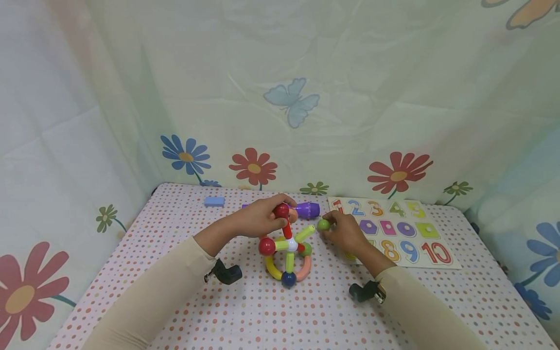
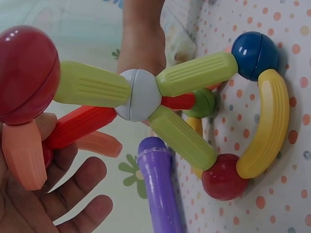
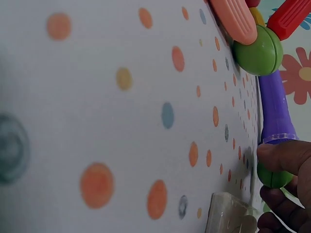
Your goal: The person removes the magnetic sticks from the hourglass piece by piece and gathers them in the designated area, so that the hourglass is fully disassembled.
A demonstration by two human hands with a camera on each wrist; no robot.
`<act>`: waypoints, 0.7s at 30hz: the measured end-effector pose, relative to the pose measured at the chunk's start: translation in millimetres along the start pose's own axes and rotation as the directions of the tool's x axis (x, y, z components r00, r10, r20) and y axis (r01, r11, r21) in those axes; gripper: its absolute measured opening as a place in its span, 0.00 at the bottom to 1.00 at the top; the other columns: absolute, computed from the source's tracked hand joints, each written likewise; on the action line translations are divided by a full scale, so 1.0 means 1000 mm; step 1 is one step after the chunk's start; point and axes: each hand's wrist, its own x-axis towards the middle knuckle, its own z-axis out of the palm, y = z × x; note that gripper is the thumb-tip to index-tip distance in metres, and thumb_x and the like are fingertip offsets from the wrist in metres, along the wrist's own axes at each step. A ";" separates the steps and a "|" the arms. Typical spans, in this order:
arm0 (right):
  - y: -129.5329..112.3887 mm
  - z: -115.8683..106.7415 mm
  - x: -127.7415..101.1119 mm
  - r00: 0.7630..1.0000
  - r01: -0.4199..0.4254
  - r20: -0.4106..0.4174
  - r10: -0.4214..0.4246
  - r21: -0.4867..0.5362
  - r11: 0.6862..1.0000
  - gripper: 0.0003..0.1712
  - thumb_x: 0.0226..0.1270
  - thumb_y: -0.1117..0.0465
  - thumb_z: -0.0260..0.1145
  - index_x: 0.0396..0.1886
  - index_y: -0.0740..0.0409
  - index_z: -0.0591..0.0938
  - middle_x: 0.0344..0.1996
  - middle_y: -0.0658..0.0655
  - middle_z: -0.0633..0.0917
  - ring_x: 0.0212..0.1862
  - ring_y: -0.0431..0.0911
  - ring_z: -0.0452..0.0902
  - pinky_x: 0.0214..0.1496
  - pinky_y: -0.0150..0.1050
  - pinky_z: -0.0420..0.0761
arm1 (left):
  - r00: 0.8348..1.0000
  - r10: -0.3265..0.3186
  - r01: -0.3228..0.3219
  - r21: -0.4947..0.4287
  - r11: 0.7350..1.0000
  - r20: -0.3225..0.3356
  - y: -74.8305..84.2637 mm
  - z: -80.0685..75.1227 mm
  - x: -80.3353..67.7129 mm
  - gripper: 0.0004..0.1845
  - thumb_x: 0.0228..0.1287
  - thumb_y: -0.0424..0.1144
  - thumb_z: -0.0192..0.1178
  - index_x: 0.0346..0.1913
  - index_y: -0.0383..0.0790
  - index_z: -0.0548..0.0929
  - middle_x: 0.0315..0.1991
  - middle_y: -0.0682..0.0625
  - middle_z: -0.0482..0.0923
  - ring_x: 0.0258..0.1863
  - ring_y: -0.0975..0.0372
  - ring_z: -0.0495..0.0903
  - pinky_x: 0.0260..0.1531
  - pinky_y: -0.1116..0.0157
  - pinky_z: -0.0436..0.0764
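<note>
A person is sitting at a table [image 1: 183,291] covered with a dotted cloth. The left hand [image 1: 261,217] is curling its fingers around the dark red ball [image 1: 282,210] at the top of a magnetic rod-and-ball structure [image 1: 288,257], which is standing on the cloth in the middle. The right hand [image 1: 345,232] is pinching a loose green ball [image 1: 323,224] between thumb and fingertips, just beside the free end of a light green rod [image 1: 305,234] that is sticking out from the white centre ball [image 1: 291,245]. A purple toy [image 1: 306,210] is lying behind the structure. A number puzzle board [image 1: 395,228] is lying to the right, partly under the right hand, and a small blue block [image 1: 214,201] is resting near the far edge
</note>
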 end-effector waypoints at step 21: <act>-0.011 -0.003 -0.016 0.993 0.076 -0.090 -0.074 0.021 0.997 0.28 0.64 0.64 0.75 0.63 0.63 0.78 0.56 0.63 0.81 0.62 0.61 0.70 0.61 0.58 0.76 | 0.999 -0.033 0.033 -0.008 0.999 -0.008 -0.002 -0.001 -0.001 0.27 0.73 0.39 0.63 0.72 0.51 0.68 0.54 0.48 0.78 0.47 0.56 0.79 0.40 0.64 0.85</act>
